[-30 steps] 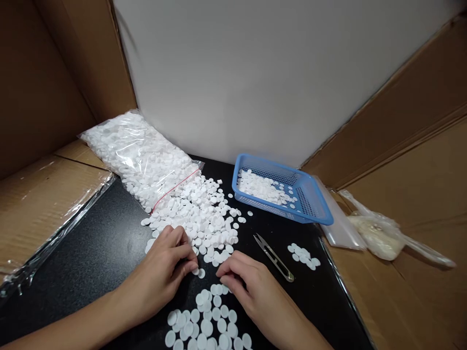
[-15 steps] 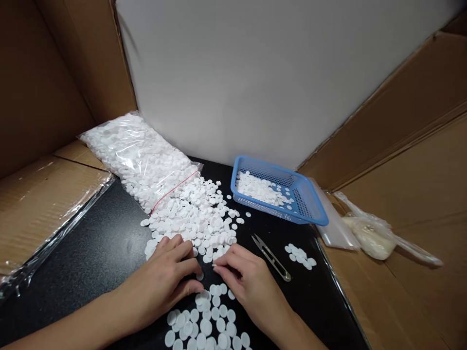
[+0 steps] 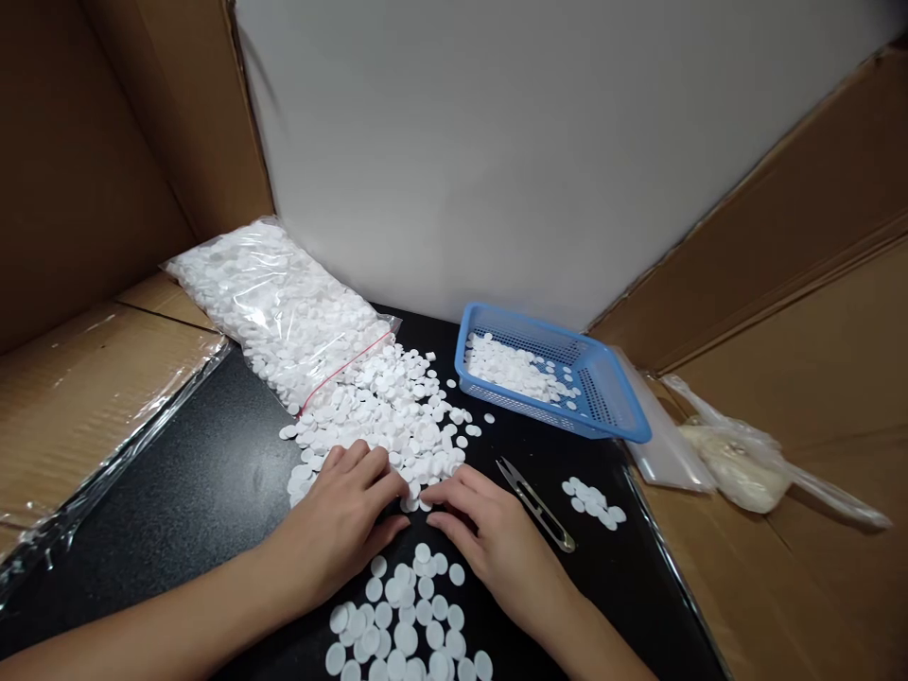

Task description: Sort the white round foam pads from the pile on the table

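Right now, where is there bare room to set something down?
The widest bare patch of black tabletop lies between the left forearm and the wrapped cardboard. Another borders the right forearm, below the small disc cluster. Crowded: the middle, strewn with loose white discs.

Brown cardboard point(image 3: 801, 340) flanks a white panel point(image 3: 468, 151) behind metal snips point(image 3: 542, 512).

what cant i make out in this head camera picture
In the head view:
Left hand: palm hidden by its own back.
Right hand: whether it pinches a white disc, too small to tell.
Near disc cluster: cut off by bottom edge.
Plastic bundle: contents obscured by wrapping.
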Demonstrator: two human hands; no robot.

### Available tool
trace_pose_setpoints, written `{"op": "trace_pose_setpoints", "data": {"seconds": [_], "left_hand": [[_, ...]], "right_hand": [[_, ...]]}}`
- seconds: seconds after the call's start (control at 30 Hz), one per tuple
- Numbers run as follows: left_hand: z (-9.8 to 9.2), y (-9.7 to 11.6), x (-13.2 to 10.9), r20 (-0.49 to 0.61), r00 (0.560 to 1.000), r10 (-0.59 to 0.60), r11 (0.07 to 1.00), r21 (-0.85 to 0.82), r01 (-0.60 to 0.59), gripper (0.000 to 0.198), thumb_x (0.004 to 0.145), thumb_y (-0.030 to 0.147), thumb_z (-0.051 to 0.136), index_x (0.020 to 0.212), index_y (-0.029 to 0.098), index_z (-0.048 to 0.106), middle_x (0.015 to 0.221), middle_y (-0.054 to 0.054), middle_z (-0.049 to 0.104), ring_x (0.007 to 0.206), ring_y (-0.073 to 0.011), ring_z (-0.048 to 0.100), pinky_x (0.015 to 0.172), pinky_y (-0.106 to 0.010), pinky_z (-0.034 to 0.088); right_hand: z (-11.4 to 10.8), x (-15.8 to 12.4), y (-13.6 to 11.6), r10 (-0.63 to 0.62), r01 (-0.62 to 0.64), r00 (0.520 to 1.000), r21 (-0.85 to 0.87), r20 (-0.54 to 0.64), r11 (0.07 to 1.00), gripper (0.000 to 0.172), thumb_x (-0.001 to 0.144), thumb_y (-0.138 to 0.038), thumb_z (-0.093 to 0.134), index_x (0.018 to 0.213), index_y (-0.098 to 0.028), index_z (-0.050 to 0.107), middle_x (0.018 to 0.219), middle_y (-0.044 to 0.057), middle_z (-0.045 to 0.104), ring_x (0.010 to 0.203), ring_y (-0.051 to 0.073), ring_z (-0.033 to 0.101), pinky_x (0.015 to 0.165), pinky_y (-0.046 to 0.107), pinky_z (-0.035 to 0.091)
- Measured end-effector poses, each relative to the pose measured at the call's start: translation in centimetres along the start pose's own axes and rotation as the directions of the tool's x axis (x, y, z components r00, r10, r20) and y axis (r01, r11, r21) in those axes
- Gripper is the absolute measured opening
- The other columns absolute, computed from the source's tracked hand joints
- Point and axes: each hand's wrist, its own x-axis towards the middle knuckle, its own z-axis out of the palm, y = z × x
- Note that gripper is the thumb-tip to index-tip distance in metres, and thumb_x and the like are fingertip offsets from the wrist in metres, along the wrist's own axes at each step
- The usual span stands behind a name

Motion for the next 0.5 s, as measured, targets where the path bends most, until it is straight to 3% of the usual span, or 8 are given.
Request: {"op": "trace_pose_setpoints", "data": {"seconds": [0.13, 0.3, 0.5], "left_hand": [[0.1, 0.0, 0.3, -0.008, 1.000, 0.026, 0.998, 0.065, -0.025, 0.016, 0.087, 0.014, 0.071, 0.092, 0.021, 0.058, 0.091, -0.001, 0.057, 0.086, -0.0232, 0.047, 0.076, -0.037, 0.030], [-0.2, 0.1, 0.4, -0.025, 1.000, 0.013, 0.999, 0.045, -0.012, 0.014, 0.088, 0.011, 0.066, 0.089, 0.021, 0.056, 0.090, 0.000, 0.057, 0.086, -0.0220, 0.047, 0.075, -0.036, 0.030], [-1.0, 0.2, 0.2, 0.008, 1.000, -0.007, 0.995, -0.101, 0.008, 0.016, 0.089, 0.009, 0.060, 0.096, 0.023, 0.060, 0.095, -0.001, 0.058, 0.090, -0.0219, 0.048, 0.077, -0.037, 0.031]], "right_hand": [[0.5, 0.1, -0.2, -0.050, 0.048, 0.998, -0.071, -0.028, 0.996, 0.017, 0.095, -0.011, 0.057, 0.091, -0.020, 0.070, 0.085, 0.003, 0.060, 0.073, 0.017, 0.061, 0.066, 0.026, 0.046], [-0.5, -0.3, -1.1, 0.197, -0.213, 0.975, 0.177, 0.105, 0.961, 0.018, 0.087, -0.015, 0.068, 0.070, -0.020, 0.065, 0.071, -0.003, 0.056, 0.061, 0.013, 0.052, 0.056, 0.022, 0.039], [-1.8, -0.7, -0.7, 0.338, -0.349, 0.934, 0.090, 0.121, 0.933, 0.023, 0.085, -0.016, 0.069, 0.064, -0.020, 0.059, 0.059, -0.006, 0.049, 0.058, 0.013, 0.046, 0.052, 0.024, 0.032]]}}
